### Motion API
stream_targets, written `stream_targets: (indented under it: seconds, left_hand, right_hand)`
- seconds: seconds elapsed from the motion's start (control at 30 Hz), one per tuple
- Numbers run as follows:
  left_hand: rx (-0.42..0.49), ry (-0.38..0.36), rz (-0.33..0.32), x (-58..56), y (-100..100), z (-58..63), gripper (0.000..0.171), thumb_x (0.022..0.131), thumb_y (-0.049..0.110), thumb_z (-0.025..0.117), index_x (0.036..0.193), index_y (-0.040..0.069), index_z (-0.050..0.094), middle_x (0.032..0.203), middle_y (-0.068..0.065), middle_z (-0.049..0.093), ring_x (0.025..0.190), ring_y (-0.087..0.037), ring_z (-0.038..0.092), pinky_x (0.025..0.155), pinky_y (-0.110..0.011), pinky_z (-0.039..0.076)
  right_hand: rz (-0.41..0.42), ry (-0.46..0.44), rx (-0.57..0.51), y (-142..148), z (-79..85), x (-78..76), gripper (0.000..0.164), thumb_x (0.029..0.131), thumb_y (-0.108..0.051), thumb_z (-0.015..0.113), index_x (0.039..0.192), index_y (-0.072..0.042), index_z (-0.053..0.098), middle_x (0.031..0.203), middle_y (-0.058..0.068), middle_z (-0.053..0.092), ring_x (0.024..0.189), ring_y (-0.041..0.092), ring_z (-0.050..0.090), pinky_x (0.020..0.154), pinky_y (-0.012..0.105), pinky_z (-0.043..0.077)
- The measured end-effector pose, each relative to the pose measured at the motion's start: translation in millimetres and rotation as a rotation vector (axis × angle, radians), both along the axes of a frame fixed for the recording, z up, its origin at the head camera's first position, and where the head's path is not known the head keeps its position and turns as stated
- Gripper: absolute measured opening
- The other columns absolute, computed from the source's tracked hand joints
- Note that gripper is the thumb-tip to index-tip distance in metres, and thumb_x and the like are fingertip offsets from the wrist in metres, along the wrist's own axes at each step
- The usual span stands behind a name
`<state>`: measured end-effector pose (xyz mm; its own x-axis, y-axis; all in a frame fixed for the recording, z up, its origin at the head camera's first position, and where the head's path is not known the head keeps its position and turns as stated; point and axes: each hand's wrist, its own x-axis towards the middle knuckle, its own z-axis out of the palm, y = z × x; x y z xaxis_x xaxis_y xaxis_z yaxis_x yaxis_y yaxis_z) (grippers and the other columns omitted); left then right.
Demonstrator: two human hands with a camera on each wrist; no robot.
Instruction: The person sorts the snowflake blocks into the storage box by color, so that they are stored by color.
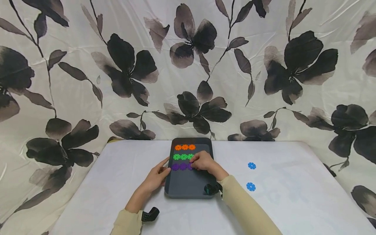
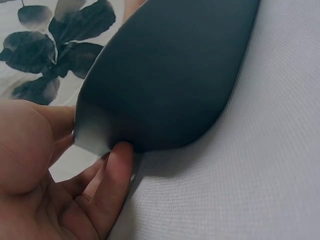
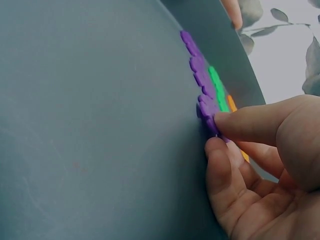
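A dark grey tray [image 1: 189,186] lies on the table, holding rows of orange discs [image 1: 185,147], green discs [image 1: 183,157] and purple discs [image 1: 179,167], all notched like flowers. My left hand [image 1: 157,176] grips the tray's left side; in the left wrist view its thumb and fingers hold the grey wall [image 2: 165,75]. Over the right end of the purple row is my right hand [image 1: 204,162]. Close up in the right wrist view, its thumb and fingertips pinch the purple notched disc [image 3: 207,106] at the row's near end, partly covering it.
Two blue notched discs [image 1: 251,165] lie on the white tabletop [image 1: 282,202] to the right of the tray. A floral cloth [image 1: 235,107] hangs behind the table. Each wrist wears a black camera [image 1: 150,214].
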<state>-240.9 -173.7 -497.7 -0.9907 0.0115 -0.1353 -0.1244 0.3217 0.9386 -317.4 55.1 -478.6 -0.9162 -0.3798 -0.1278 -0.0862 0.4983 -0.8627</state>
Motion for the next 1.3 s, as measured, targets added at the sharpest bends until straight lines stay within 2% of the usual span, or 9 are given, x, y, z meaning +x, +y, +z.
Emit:
stream_targets:
  seconds: [0.3,1.3]
  left_hand:
    - [0.054,-0.023,-0.017,3.4,0.7,4.9,0.054,0.101,0.017,0.055,0.151,0.021,0.037,0.111,-0.015,0.055,0.087,-0.023,0.055,0.063,-0.035,0.052]
    - [0.021,-0.007,0.0,1.8,-0.9,-2.4,0.053,0.1,0.02,0.056,0.151,0.024,0.039,0.11,-0.013,0.052,0.088,-0.023,0.051,0.061,-0.035,0.051]
  right_hand:
    - [-0.004,-0.005,-0.001,-1.1,0.9,1.6,0.012,0.083,-0.001,0.072,0.095,0.0,0.074,0.077,0.005,0.066,0.064,0.016,0.062,0.059,0.031,0.052]
    - [-0.035,0.009,0.016,-2.4,-0.1,1.9,0.009,0.082,-0.001,0.073,0.091,-0.002,0.073,0.072,0.005,0.065,0.059,0.017,0.06,0.057,0.031,0.052]
